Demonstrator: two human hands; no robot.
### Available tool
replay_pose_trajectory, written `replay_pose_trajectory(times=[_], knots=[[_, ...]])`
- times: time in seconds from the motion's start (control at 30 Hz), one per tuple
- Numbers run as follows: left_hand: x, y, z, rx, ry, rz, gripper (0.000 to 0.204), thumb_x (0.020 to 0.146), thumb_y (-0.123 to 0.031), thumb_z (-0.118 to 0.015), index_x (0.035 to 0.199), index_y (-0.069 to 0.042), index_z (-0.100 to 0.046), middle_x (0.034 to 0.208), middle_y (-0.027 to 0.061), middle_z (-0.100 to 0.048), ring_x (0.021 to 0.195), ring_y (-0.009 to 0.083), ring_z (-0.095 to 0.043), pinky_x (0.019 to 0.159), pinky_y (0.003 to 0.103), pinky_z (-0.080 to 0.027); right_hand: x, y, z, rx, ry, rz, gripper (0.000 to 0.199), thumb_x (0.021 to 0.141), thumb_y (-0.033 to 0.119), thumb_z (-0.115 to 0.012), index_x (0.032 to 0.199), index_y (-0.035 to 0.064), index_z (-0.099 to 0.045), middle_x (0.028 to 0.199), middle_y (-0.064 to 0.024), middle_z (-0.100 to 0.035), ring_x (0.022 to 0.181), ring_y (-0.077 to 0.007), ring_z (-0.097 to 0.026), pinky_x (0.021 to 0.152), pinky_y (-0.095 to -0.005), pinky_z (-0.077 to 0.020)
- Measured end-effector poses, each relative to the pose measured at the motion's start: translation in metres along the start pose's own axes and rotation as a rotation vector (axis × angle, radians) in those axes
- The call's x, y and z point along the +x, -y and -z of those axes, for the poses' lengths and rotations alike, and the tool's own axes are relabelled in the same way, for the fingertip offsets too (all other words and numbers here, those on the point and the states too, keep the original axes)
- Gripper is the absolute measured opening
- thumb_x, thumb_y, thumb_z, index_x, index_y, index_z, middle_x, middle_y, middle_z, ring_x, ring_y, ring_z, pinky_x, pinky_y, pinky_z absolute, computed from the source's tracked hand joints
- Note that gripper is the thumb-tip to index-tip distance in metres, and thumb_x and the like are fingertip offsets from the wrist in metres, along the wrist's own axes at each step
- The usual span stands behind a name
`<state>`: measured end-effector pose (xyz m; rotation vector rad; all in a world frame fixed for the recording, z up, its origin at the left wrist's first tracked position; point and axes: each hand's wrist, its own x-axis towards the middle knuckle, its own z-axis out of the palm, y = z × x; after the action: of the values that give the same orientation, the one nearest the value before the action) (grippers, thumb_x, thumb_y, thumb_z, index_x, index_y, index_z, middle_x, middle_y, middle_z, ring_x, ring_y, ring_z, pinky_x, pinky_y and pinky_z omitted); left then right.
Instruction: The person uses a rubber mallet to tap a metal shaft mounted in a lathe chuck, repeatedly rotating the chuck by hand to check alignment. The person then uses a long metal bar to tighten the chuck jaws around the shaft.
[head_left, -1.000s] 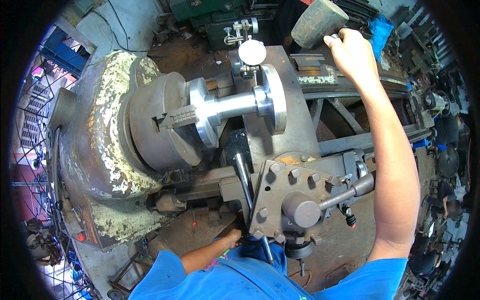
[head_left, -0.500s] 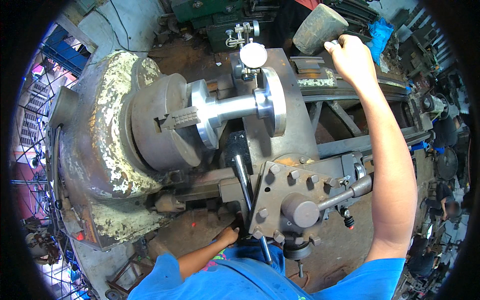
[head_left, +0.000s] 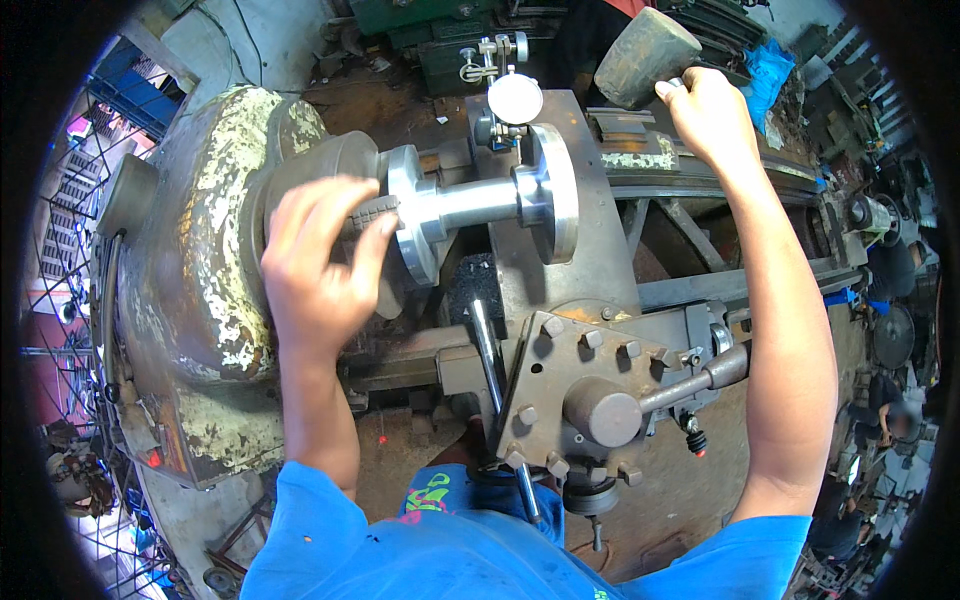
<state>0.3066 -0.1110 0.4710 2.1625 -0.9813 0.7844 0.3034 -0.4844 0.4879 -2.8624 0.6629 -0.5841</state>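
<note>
Keep the left hand [head_left: 325, 262], half-curled at the chuck [head_left: 345, 155] but too blurred to confirm contact, even in pressure, leave the flanged workpiece [head_left: 475, 202] seated and the dial indicator [head_left: 515, 99] undisturbed, with the right hand [head_left: 708, 115], gripping the mallet [head_left: 650, 56], clear.

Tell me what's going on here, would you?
A person at a lathe grips a mallet in the right hand, up over the far side. The left hand is at the chuck, fingers curved and slightly blurred; whether they touch it is unclear. A shiny, spool-shaped metal workpiece sits in the chuck, with a dial gauge at its right-hand flange.
</note>
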Motion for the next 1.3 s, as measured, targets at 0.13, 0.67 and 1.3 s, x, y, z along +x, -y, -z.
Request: replay_pose_trajectory(times=[0.13, 0.67, 1.3], knots=[[-0.001, 0.02, -0.019, 0.258, 0.11, -0.076, 0.03, 0.078, -0.017, -0.082, 0.104, -0.005, -0.073, 0.104, 0.0107, -0.073, 0.106, 0.03, -0.066, 0.102, 0.042, -0.044, 0.0, -0.003, -0.004, 0.006, 0.026, 0.017, 0.043, 0.094, 0.037, -0.065, 0.109, -0.0036, -0.069, 0.109, -0.0256, -0.07, 0.107, -0.0397, -0.068, 0.094, -0.0474, -0.0527], [-0.066, 0.011, -0.029, 0.297, -0.021, -0.117, 0.034, 0.077, -0.012, -0.072, 0.11, -0.005, -0.077, 0.11, 0.007, -0.076, 0.108, 0.0243, -0.066, 0.105, 0.042, -0.039, 0.0, 0.003, -0.004, 0.03, 0.04, -0.039, 0.039, 0.093, 0.034, -0.067, 0.102, -0.0036, -0.072, 0.096, -0.0261, -0.072, 0.096, -0.0386, -0.071, 0.085, -0.047, -0.0533], [-0.079, -0.002, -0.025, 0.105, -0.172, -0.1, 0.023, 0.082, 0.003, -0.065, 0.104, 0.0, -0.071, 0.105, 0.0123, -0.073, 0.097, 0.0297, -0.063, 0.091, 0.04, -0.051, 0.001, 0.004, -0.001, 0.022, 0.102, -0.09, 0.039, 0.095, 0.036, -0.067, 0.106, -0.0009, -0.071, 0.104, -0.0259, -0.072, 0.103, -0.0403, -0.07, 0.089, -0.0503, -0.0535]])
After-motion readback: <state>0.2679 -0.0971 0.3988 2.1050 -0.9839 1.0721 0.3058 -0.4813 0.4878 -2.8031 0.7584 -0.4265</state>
